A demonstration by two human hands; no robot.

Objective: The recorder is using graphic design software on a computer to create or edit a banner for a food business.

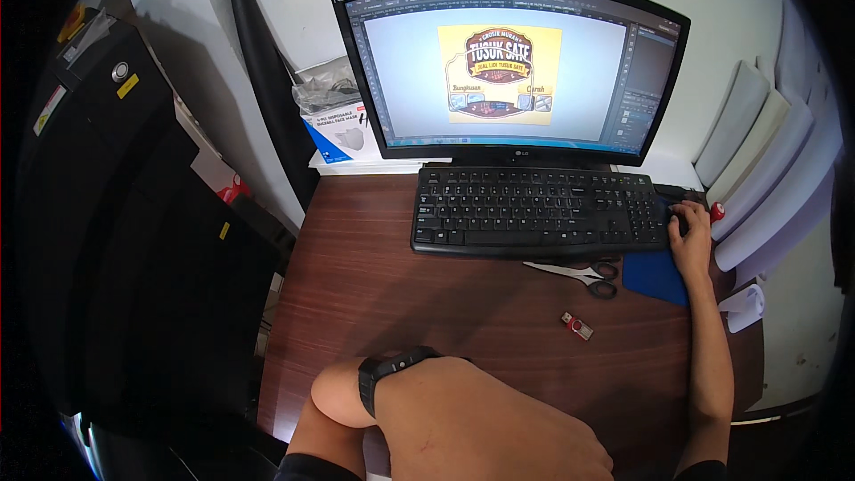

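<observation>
At the keyboard's right end, my right hand [694, 230] rests over a dark computer mouse [682, 224], fingers curved on it. The mouse is mostly covered by the hand. A blue mouse pad [655, 276] lies beneath and in front of it. My left hand [485, 419] is very close to the view at the bottom, its back showing, with a black watch [392, 369] at the wrist. Its fingers are hidden. The black keyboard [543, 211] stands before a monitor [514, 158] that displays a yellow graphic with a dark badge in an editing program.
Scissors [583, 276] lie just below the keyboard, and a red-and-silver USB stick [577, 327] lies nearer on the brown desk [356, 258]. A face mask box [343, 135] stands left of the monitor. Large paper rolls [775, 160] lean at the right; a black machine [134, 214] fills the left.
</observation>
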